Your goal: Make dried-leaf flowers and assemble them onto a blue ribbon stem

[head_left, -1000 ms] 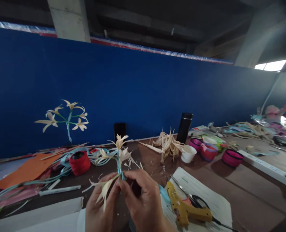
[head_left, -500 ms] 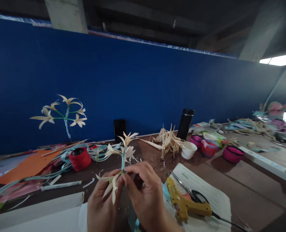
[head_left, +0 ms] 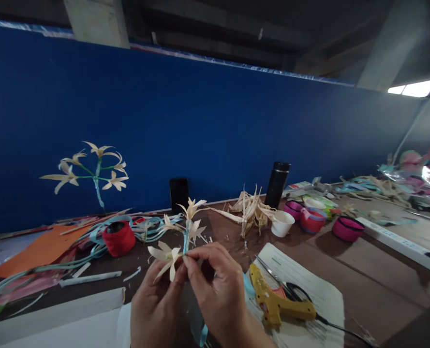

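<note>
Between my two hands is a spray of cream artificial flowers on a stem wrapped in light blue tape (head_left: 186,238). My right hand (head_left: 216,278) pinches the lower stem between thumb and fingertips. Closed beside it, my left hand (head_left: 158,299) grips a single cream flower (head_left: 167,256) by its base, held against the stem. Other blooms (head_left: 192,210) spread at the top of the spray. A light blue ribbon (head_left: 203,334) hangs below my right hand. The fingers hide the exact joint.
A yellow glue gun (head_left: 273,299) and scissors (head_left: 298,292) lie on a paper sheet (head_left: 331,295) at right. Behind are dried husks (head_left: 251,212), a white cup (head_left: 282,224) and a black flask (head_left: 277,186). A red tape roll (head_left: 119,239) and finished spray (head_left: 97,176) are left.
The single flower has turned and risen, its petals now facing up and left beside the stem instead of drooping. Both hands stay nearly in place; the view shifts slightly.
</note>
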The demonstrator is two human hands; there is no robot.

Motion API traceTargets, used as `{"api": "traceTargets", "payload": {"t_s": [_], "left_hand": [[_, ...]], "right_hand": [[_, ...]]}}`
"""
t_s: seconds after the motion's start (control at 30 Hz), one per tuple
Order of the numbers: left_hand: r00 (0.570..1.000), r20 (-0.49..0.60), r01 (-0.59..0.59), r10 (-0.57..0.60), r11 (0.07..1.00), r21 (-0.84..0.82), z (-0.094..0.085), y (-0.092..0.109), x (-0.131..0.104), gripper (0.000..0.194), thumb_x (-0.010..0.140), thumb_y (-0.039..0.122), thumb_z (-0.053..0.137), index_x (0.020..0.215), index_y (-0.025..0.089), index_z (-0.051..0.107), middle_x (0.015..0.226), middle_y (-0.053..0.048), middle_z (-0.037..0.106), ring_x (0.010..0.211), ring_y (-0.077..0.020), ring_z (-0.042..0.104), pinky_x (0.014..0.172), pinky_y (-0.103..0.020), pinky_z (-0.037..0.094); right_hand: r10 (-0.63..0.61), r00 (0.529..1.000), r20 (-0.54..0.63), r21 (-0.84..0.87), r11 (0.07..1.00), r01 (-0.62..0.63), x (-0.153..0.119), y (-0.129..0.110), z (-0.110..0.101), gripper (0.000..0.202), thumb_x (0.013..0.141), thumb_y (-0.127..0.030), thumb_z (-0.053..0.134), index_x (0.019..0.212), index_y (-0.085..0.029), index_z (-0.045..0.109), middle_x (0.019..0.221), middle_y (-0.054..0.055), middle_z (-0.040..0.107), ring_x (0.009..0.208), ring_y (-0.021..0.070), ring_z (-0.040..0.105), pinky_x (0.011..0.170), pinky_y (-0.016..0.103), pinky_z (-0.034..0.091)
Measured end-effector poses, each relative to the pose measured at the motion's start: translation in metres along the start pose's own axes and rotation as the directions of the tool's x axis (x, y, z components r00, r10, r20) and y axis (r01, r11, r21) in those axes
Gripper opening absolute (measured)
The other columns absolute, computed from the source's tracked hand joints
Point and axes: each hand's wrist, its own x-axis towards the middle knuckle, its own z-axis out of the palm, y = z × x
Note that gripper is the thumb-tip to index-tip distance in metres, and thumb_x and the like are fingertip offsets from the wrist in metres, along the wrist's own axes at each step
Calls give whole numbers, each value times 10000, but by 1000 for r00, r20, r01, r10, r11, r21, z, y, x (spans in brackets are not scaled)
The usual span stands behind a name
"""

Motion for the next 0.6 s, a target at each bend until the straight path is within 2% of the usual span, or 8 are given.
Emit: {"api": "traceTargets", "payload": {"t_s": [0.13,0.27,0.43,0.6], "left_hand": [[999,37,-12,10,1000,29,-1,3,0,242,682,379,689,824,187,653,742,-4,648,708,-172,614,629,-229,490],[1000,1,-20,20,997,-73,-2,1,1,251,650,377,719,802,187,656,742,0,654,712,-169,606,622,-220,487],[987,84,148,-135,973,-176,-8,-10,7,288,659,412,719,781,161,649,582,22,583,546,-124,537,514,-205,442],[989,40,148,-143,960,-238,-6,-9,10,304,613,411,755,724,152,643,564,28,572,492,-93,502,476,-191,415]], "right_hand": [[22,1000,-2,2,1000,-22,0,0,-1,103,806,-149,578,816,-212,659,776,13,632,696,128,609,651,231,493],[3,1000,-18,2,1000,-3,0,-1,-1,112,798,-143,577,811,-216,661,761,6,636,693,125,612,658,227,497],[-1,1000,8,-7,1000,1,0,-1,1,123,793,-138,565,816,-208,664,767,15,635,677,125,612,635,223,502],[-21,998,64,-18,1000,22,-1,-4,0,138,816,-134,540,837,-195,662,796,34,636,731,135,616,684,231,498]]}}
